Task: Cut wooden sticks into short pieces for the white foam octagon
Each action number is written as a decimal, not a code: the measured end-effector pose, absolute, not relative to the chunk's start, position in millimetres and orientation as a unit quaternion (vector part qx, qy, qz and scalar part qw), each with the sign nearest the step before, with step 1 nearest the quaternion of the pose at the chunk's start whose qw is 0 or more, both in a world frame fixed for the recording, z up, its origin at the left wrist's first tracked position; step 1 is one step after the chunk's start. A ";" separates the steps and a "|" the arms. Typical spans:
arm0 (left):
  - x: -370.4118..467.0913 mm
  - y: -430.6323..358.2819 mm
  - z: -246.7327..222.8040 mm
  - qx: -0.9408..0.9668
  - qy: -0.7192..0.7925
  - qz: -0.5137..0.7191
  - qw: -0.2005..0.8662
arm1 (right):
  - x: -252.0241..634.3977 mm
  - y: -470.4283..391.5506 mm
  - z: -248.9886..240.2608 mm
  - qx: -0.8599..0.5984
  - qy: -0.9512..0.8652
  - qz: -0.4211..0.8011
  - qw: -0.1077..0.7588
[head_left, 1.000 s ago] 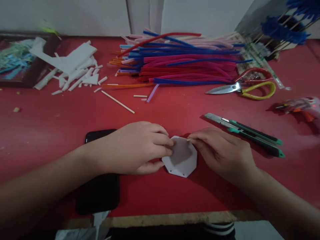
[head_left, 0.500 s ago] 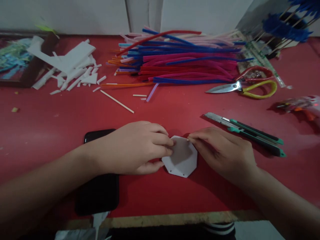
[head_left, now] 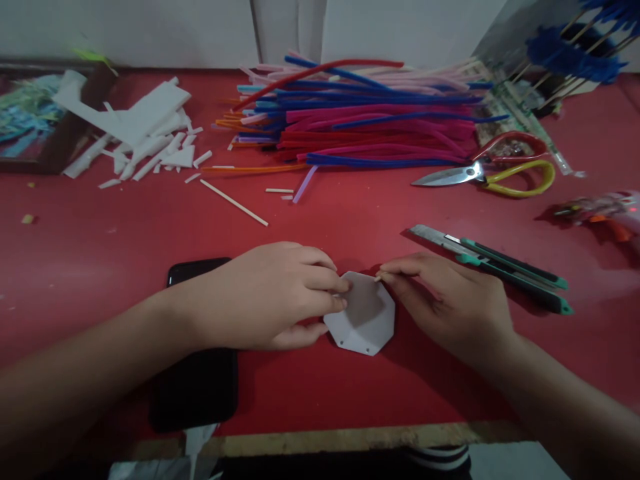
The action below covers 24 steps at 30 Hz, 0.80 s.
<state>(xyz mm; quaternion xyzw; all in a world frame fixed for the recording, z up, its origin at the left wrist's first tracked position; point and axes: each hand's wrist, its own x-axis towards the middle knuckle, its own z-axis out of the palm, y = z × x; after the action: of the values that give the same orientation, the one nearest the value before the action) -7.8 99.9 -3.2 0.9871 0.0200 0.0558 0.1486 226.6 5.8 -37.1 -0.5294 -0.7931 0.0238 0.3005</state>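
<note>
A white eight-sided foam-like piece (head_left: 363, 327) lies flat on the red table, with two small holes showing near its front edge. Fingertips of my left hand (head_left: 280, 297) press on its left side, and the thumb rests at its edge, holding it in place. My right hand (head_left: 445, 300) pinches a short wooden stick (head_left: 377, 279) between thumb and forefinger. The stick's tip touches the piece near its far right corner; whether it sits in a hole I cannot tell. Beneath my left wrist is a black phone (head_left: 195, 393), partly covered.
Two utility knives (head_left: 510, 270) lie right of my right hand, with scissors (head_left: 475, 175) beyond. Pipe cleaners (head_left: 375, 127) are heaped at the back, white scraps (head_left: 150, 127) at back left. A thin wooden stick (head_left: 235, 203) lies between. A glue gun (head_left: 600, 210) is at far right.
My right fingertips have shifted very slightly to the right, and a bit more of the short stick shows. My left hand and the white piece stay nearly still.
</note>
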 end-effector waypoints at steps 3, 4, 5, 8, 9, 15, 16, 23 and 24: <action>-8.3 99.7 -3.1 0.987 0.019 0.057 0.149 | 226.6 6.1 -37.3 -0.534 -0.791 0.016 0.298; -8.3 99.6 -3.0 0.987 0.018 0.057 0.149 | 226.6 6.1 -37.2 -0.534 -0.791 0.014 0.298; -8.3 99.5 -2.9 0.987 0.019 0.056 0.149 | 226.7 6.2 -37.1 -0.533 -0.792 0.014 0.298; -7.9 99.3 -2.8 0.987 0.020 0.057 0.150 | 226.9 6.5 -36.3 -0.525 -0.796 0.017 0.300; -7.7 99.3 -2.8 0.987 0.021 0.055 0.150 | 226.8 6.5 -35.9 -0.521 -0.799 0.019 0.298; -6.9 99.5 -3.1 0.985 0.022 0.052 0.163 | 225.8 4.7 -34.5 -0.502 -0.810 0.034 0.302; -7.0 99.5 -3.3 0.985 0.022 0.053 0.165 | 225.9 4.4 -34.5 -0.501 -0.810 0.032 0.303; -7.3 99.1 -2.9 0.985 0.020 0.061 0.161 | 227.7 5.2 -34.1 -0.503 -0.808 0.042 0.303; -7.2 99.0 -2.5 0.985 0.020 0.060 0.161 | 227.7 5.5 -33.9 -0.503 -0.809 0.043 0.302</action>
<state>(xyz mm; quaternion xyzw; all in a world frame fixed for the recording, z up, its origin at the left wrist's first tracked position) -7.2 99.0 -2.5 0.9850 0.0205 0.0599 0.1606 227.7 5.5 -33.9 -0.5027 -0.8090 0.0427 0.3016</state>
